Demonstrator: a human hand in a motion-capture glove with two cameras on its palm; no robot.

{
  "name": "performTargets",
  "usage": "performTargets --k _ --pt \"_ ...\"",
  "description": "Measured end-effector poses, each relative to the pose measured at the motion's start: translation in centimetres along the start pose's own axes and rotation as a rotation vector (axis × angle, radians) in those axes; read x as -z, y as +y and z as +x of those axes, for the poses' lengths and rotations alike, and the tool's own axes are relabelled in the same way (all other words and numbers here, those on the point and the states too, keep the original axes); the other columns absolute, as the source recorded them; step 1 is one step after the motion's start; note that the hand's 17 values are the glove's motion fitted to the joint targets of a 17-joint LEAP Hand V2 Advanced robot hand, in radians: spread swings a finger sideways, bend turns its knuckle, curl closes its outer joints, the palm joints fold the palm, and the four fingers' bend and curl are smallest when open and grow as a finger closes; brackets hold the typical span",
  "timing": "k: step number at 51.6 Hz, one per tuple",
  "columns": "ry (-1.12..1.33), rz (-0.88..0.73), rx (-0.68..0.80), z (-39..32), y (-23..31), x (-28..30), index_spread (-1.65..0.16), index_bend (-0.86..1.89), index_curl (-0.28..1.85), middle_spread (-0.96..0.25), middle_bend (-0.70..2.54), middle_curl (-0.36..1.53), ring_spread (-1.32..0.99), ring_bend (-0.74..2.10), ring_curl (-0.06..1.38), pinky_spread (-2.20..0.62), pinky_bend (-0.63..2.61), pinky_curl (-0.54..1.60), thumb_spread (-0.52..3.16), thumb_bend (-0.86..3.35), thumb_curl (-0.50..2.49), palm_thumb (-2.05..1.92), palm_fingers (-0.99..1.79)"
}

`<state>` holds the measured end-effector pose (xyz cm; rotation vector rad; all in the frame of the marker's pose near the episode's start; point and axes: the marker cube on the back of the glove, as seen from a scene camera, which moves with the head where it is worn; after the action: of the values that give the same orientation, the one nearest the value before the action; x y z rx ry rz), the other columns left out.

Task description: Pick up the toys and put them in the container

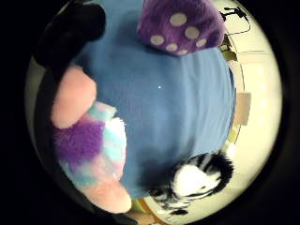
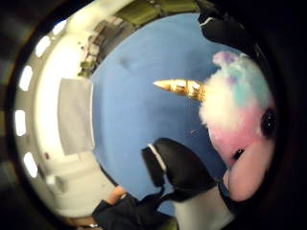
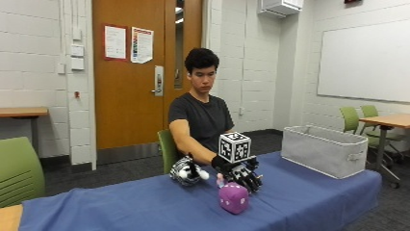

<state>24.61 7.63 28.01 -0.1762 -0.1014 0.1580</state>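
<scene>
In the outside view my gloved right hand (image 3: 246, 176) hangs fingers-down just above the blue-clothed table (image 3: 128, 204), behind a purple plush die (image 3: 233, 197). Its fingers curl round a pastel unicorn plush (image 1: 91, 145), of which the outside view shows only a pink scrap (image 3: 220, 181). The unicorn's gold horn (image 2: 180, 87) and pink snout fill the thumb side palm view beside a black glove finger (image 2: 180, 167). A zebra plush (image 3: 187, 172) lies to the hand's other side, near the person. The die (image 1: 180, 23) and the zebra (image 1: 194, 180) both rest on the cloth (image 1: 164, 93).
A grey fabric container (image 3: 323, 150) stands at the table's far right end, about an arm's length from the hand. Green chairs (image 3: 19, 171) and another table (image 3: 388, 120) stand beyond the table edges.
</scene>
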Motion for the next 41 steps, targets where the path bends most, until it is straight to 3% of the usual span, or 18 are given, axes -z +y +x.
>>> performTargets --k 9,17,22,27,41 --pt "-0.023 0.047 -0.025 1.0 0.6 -0.5 -0.36 0.2 0.38 -0.19 0.16 0.33 -0.35 0.3 0.23 -0.1 0.6 0.36 1.16 0.03 0.2 0.12 0.31" --pt "-0.035 0.204 -0.014 0.5 0.9 0.2 -0.38 0.39 0.45 -0.21 0.25 0.34 -0.41 0.41 0.25 -0.2 0.57 0.34 1.28 0.17 0.28 0.39 0.75" --pt "-0.017 0.232 -0.005 -0.2 0.8 1.2 -0.38 0.25 0.43 -0.28 0.3 0.36 -0.46 0.58 0.29 -0.35 0.68 0.34 1.17 0.24 0.37 0.58 1.1" --pt "0.02 0.192 0.027 -0.9 0.4 2.3 -0.37 0.17 0.45 -0.33 0.45 0.43 -0.47 0.78 0.38 -0.42 0.68 0.38 1.04 0.26 0.45 0.66 1.26" --pt "-0.002 0.241 0.061 -4.7 -1.8 11.2 -0.35 0.33 0.54 -0.36 0.78 0.58 -0.44 1.1 0.52 -0.47 0.76 0.43 0.77 0.24 0.6 0.65 1.38"
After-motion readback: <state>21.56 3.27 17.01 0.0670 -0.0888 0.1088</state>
